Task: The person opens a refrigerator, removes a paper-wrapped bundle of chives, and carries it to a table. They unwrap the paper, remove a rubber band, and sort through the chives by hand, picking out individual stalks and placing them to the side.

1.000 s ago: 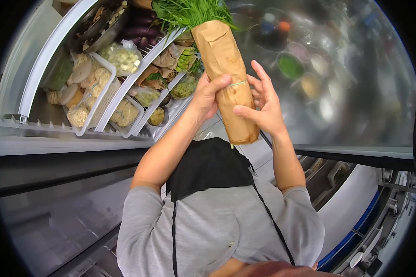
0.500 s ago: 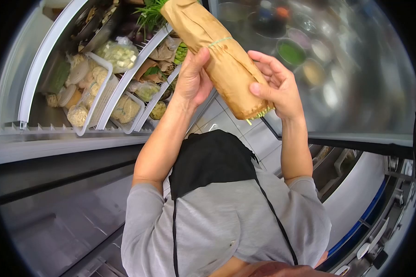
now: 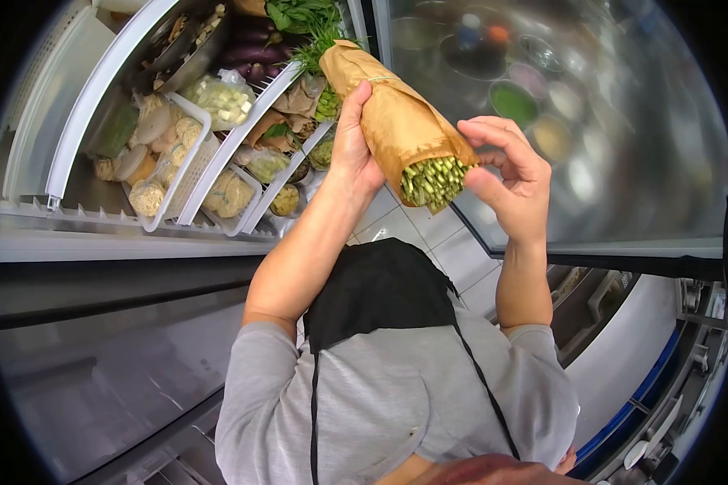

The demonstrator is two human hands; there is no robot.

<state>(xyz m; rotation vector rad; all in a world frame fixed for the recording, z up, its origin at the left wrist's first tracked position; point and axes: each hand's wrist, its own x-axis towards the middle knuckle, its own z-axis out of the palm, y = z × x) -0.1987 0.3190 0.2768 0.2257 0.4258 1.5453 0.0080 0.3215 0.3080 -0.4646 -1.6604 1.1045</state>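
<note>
My left hand point(image 3: 356, 133) is wrapped around the side of a brown-paper bundle of green stems point(image 3: 400, 113), its thumb lying on top of the paper. A thin band circles the wrapping near that thumb. The cut ends of the stems point(image 3: 435, 182) stick out of the near end, packed tightly together. Thin green leaves point(image 3: 317, 52) show beside the bundle's far end. My right hand point(image 3: 514, 174) is at the stem end with thumb and fingers apart, the fingertips close to the paper edge and the stems.
On the left, refrigerator shelves hold eggplants point(image 3: 255, 55), a bag of pale cubes point(image 3: 222, 101) and a white basket point(image 3: 178, 174) with bagged food. An open steel door point(image 3: 623, 162) with blurred reflections stands on the right. Floor tiles point(image 3: 404, 226) show below the bundle.
The bundle has tilted so its cut stem ends face me. My right hand has come off the paper's side and its fingers have opened; my left hand keeps its hold.
</note>
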